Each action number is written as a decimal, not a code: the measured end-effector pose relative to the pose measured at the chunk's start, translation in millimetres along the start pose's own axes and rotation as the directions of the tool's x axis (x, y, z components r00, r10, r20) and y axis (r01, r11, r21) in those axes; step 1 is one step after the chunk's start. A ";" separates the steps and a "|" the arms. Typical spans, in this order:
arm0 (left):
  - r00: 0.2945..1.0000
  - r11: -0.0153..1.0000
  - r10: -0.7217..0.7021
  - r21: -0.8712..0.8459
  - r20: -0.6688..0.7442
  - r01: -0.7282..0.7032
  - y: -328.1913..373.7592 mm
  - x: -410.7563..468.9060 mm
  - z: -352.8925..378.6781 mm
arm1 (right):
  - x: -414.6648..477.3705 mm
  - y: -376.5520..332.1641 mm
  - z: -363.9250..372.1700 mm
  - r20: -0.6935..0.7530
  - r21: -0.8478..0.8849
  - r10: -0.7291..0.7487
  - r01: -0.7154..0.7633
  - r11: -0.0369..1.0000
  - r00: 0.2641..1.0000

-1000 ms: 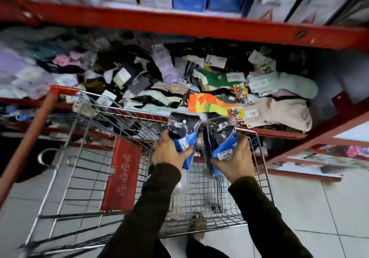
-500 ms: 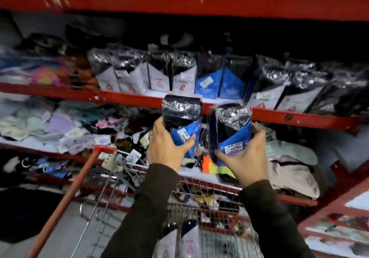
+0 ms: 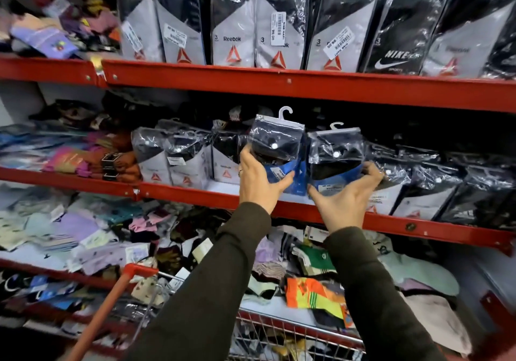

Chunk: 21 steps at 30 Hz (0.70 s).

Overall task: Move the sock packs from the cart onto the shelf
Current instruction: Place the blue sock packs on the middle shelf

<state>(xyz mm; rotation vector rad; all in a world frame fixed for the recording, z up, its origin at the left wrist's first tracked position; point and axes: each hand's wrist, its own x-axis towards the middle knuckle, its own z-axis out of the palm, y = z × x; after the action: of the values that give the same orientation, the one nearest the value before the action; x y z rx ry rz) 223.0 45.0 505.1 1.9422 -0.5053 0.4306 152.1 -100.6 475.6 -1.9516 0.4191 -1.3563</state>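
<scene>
My left hand (image 3: pixel 261 183) grips a clear sock pack with black socks and a blue card (image 3: pixel 276 148), held upright at the middle red shelf (image 3: pixel 195 193). Beside it, my right hand (image 3: pixel 344 200) holds a second, matching sock pack (image 3: pixel 333 155) by its lower edge. Both packs sit in a gap between grey-carded packs on that shelf, just above its front rail; I cannot tell whether they touch the shelf board. The cart (image 3: pixel 279 338), with its red handle bar (image 3: pixel 111 304), is at the bottom of the view, and a few items show through its wire.
Grey Reebok packs (image 3: pixel 178 162) stand left of the gap and more packs (image 3: pixel 418 193) to the right. The top shelf (image 3: pixel 279 86) holds a full row of large packs. Loose socks (image 3: pixel 97 235) are heaped on the lower shelf.
Both hands rose from the cart with one pack each and moved forward to the middle shelf. The view tilted up from the cart to the shelves.
</scene>
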 end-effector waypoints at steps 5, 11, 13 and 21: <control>0.993 0.995 -0.092 0.036 0.073 0.089 -20.0 18.1 32.9 | 3.4 25.6 26.5 -0.039 -0.061 0.035 -0.037 0.997 0.999; 0.982 0.983 -0.171 0.077 0.079 0.165 -34.4 17.1 55.0 | -6.2 42.2 35.0 0.000 -0.258 0.056 -0.054 0.965 0.998; 0.979 0.979 -0.193 0.086 0.073 0.186 -36.2 18.1 58.3 | -6.9 43.6 37.0 0.013 -0.311 0.062 -0.055 0.949 0.998; 0.981 0.961 -0.161 0.242 0.105 0.132 -32.7 16.2 75.4 | -6.8 47.5 35.4 0.019 -0.309 0.179 -0.165 0.937 0.984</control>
<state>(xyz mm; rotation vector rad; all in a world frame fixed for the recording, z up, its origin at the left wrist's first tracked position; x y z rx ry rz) 259.4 -14.1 458.3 2.2282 -0.3992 0.2845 187.7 -116.3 430.4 -2.1325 0.7997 -1.1852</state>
